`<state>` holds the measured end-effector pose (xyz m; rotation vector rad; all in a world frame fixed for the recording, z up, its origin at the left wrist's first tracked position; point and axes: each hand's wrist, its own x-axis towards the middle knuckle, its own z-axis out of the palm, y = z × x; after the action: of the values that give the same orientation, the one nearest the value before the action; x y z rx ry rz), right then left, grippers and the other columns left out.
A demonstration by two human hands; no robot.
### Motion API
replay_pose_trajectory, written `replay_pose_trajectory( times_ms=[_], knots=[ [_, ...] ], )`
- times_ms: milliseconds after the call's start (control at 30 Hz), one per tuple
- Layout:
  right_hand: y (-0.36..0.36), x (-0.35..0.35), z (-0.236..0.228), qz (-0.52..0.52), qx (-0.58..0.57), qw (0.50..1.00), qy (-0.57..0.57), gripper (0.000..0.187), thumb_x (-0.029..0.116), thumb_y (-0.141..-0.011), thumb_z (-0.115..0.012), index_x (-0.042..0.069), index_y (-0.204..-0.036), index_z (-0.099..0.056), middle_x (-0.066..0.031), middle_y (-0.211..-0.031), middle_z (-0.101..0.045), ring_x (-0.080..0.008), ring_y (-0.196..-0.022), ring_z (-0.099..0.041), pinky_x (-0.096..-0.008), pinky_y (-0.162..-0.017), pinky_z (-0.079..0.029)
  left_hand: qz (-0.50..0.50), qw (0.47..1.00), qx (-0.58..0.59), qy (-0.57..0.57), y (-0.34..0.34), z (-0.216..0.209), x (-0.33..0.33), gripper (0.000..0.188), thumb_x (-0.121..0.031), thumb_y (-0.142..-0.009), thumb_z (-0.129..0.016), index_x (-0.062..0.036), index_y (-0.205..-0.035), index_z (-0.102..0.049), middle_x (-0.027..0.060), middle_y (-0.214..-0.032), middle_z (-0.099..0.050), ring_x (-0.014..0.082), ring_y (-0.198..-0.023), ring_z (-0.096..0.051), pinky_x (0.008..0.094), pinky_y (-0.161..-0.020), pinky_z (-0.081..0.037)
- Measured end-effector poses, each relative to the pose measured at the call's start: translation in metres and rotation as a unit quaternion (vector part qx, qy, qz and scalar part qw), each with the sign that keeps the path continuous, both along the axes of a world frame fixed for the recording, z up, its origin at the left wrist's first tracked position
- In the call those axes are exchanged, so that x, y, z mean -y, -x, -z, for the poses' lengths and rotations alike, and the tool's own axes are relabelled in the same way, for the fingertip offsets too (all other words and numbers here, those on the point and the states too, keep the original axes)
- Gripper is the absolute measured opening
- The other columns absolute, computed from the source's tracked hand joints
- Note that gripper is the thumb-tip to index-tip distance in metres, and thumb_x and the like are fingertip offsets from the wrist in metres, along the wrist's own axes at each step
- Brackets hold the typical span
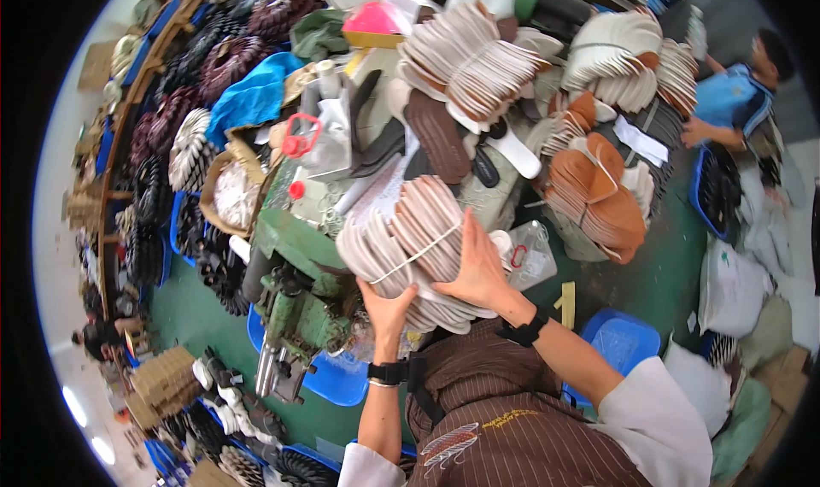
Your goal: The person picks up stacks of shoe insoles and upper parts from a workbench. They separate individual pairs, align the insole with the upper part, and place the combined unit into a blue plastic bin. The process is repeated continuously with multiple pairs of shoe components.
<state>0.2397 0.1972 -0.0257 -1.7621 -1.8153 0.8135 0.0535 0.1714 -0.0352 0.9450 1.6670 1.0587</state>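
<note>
Between my two hands is a thick bundle of insoles (pixel 408 246), white with brown edges and tied round with a pale band. My left hand (pixel 389 309) grips its near left side, thumb and fingers apart around the lower edge. On the right side my right hand (pixel 477 269) presses against it, with some fingers pointing up along the stack. The bundle is tilted over the near edge of the worktable, close to my apron. Just left of it stands a green metal machine (pixel 303 273). A clear plastic bottle (pixel 531 252) with a red handle lies to the right.
More tied insole bundles (pixel 470 60) and an orange-brown bundle (pixel 596 198) lie on the table. A jug with a red handle (pixel 329 132) stands at the back left. Blue tubs (pixel 617 342) sit on the green floor. Another person (pixel 735 94) is at the far right.
</note>
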Motion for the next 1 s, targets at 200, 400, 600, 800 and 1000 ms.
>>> replay_pose_trajectory(
  times_ms=[200, 400, 600, 800, 1000],
  knots=[
    [0.002, -0.003, -0.005, 0.001, -0.016, 0.999, 0.044, 0.118, 0.032, -0.052, -0.079, -0.003, -0.143, -0.012, -0.0227, -0.119, -0.042, -0.0378, -0.109, -0.043, -0.0436, -0.094, -0.035, -0.013, 0.995, -0.095, -0.013, -0.013, -0.008, -0.002, 0.115, -0.017, -0.059, -0.087, 0.0050, -0.142, -0.010, 0.0219, -0.143, -0.024, 0.0268, -0.132, -0.026, 0.0352, -0.110, -0.018],
    [-0.016, -0.008, 0.001, 0.031, -0.004, 0.999, -0.013, 0.115, 0.030, -0.052, -0.078, 0.000, -0.144, -0.016, -0.0203, -0.112, -0.044, -0.0363, -0.103, -0.045, -0.0429, -0.088, -0.036, 0.049, 0.982, -0.183, -0.028, -0.031, 0.000, -0.025, 0.124, -0.020, -0.056, -0.086, 0.0023, -0.144, -0.002, 0.0250, -0.145, -0.020, 0.0307, -0.134, -0.025, 0.0376, -0.111, -0.019],
    [-0.045, -0.026, -0.017, 0.025, 0.030, 0.999, -0.031, 0.113, 0.030, -0.051, -0.077, -0.002, -0.142, -0.019, -0.0198, -0.108, -0.045, -0.0340, -0.100, -0.047, -0.0403, -0.087, -0.037, -0.001, 0.978, -0.209, -0.015, -0.063, 0.006, -0.054, 0.119, -0.021, -0.059, -0.082, -0.0003, -0.145, -0.002, 0.0255, -0.143, -0.024, 0.0328, -0.130, -0.032, 0.0390, -0.108, -0.024],
    [-0.122, -0.001, -0.035, -0.201, -0.074, 0.959, 0.187, 0.111, 0.027, -0.053, -0.075, -0.001, -0.143, -0.016, -0.0207, -0.119, -0.045, -0.0335, -0.110, -0.046, -0.0385, -0.092, -0.039, 0.103, 0.972, -0.212, 0.013, -0.044, 0.049, -0.070, 0.108, -0.019, -0.061, -0.078, -0.0020, -0.144, -0.012, 0.0259, -0.139, -0.033, 0.0342, -0.128, -0.036, 0.0380, -0.106, -0.028],
    [-0.165, 0.037, -0.014, -0.211, -0.461, 0.815, 0.280, 0.115, 0.032, -0.057, -0.080, -0.001, -0.145, -0.014, -0.0190, -0.144, -0.030, -0.0264, -0.133, -0.031, -0.0321, -0.108, -0.023, 0.077, 0.963, -0.245, 0.078, -0.043, 0.054, -0.086, 0.108, -0.021, -0.058, -0.078, 0.0037, -0.142, -0.015, 0.0282, -0.135, -0.037, 0.0349, -0.126, -0.038, 0.0376, -0.106, -0.029]
  ],
)
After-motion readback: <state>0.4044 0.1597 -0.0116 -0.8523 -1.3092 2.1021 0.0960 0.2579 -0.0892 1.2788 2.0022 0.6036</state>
